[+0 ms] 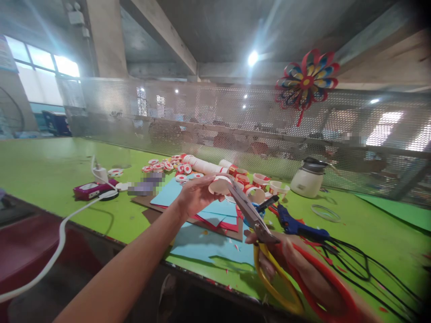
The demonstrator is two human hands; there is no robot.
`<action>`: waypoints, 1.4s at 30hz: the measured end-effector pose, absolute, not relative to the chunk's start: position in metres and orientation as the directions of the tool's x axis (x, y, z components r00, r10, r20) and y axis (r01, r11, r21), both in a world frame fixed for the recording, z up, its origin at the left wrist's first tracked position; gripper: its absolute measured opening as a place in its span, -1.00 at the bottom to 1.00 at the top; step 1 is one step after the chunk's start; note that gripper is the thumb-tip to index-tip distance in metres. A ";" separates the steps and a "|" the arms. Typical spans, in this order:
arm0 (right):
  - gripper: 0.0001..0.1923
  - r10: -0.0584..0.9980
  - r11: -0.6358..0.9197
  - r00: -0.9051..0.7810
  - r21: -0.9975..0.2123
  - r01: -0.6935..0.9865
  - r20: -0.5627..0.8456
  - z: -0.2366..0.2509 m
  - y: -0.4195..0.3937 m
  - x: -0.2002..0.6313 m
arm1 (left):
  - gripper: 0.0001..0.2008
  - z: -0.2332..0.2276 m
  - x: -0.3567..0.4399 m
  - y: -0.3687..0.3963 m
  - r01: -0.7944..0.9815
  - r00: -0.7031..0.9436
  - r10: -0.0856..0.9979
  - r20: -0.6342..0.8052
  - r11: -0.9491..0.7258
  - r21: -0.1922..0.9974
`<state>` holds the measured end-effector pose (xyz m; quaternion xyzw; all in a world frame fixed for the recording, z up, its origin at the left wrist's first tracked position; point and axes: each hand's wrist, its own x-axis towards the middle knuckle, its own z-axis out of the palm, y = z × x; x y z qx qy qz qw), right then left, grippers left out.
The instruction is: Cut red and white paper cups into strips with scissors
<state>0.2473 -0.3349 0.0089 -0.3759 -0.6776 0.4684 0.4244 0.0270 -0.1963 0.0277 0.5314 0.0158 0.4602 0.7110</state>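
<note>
My left hand (197, 194) is closed around a small white paper cup (220, 185), its round face turned towards me. In my right hand (296, 262) is a large pair of scissors (247, 206), with one red and one yellow handle loop. The blades point up and left, and their tips meet the right side of the cup; whether they are cutting into it I cannot tell. Below my hands lie light blue paper sheets (212, 244), with red sheets and brown cardboard among the stack.
Behind the cup are several cut paper cups (261, 181), a long stack of cups (205, 164) and red-and-white discs (164, 166). A blue glue gun (299, 226) with black cable and a white jug (308, 178) stand right. A purple device (90, 190) and white cord lie left. Perforated metal screen (202, 116) behind.
</note>
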 end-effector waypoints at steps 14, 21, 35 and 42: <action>-0.57 0.875 0.473 -0.261 -0.601 0.645 0.409 0.011 -0.327 0.242 | -0.55 0.029 0.034 -0.206 -0.568 0.408 0.753 0.515 -0.232 0.790; -0.57 0.855 0.475 -0.258 -0.479 0.738 0.450 0.008 -0.325 0.238 | -0.54 0.028 0.037 -0.205 -0.577 0.329 0.725 0.604 -0.352 0.737; -0.62 0.766 0.383 -0.208 -0.171 0.908 0.609 -0.016 -0.314 0.246 | -0.49 0.022 0.041 -0.194 -0.367 0.226 0.647 0.728 -0.636 0.679; -0.63 0.757 0.350 -0.195 -0.134 0.927 0.624 -0.013 -0.317 0.239 | -0.47 0.017 0.043 -0.189 -0.236 0.159 0.621 0.768 -0.731 0.640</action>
